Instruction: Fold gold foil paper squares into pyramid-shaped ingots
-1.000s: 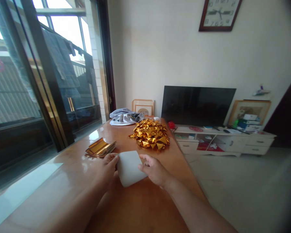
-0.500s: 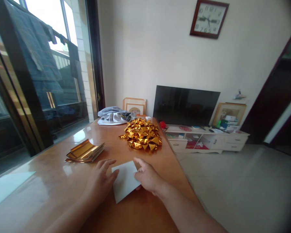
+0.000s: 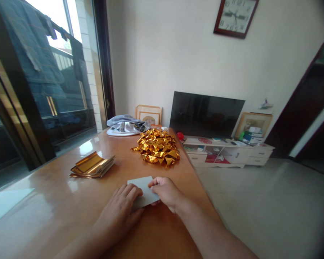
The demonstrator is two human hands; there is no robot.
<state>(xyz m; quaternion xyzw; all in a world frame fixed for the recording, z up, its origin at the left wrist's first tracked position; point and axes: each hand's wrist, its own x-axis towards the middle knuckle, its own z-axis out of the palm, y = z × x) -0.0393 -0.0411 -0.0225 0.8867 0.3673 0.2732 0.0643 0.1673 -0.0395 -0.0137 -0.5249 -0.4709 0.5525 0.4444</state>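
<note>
"What's between the hands?"

"A pale paper sheet, flat on the wooden table; its lower left part lies under the left hand."

"And the grip?"

"The left hand rests open on the sheet, fingers lightly spread; the right hand curls shut over the sheet's right end, pinching it."

"What's around them?"

"Ahead on the left, a stack of gold foil sheets; straight ahead, a heap of folded gold foil pieces; beyond that, a crumpled grey cloth."
</note>
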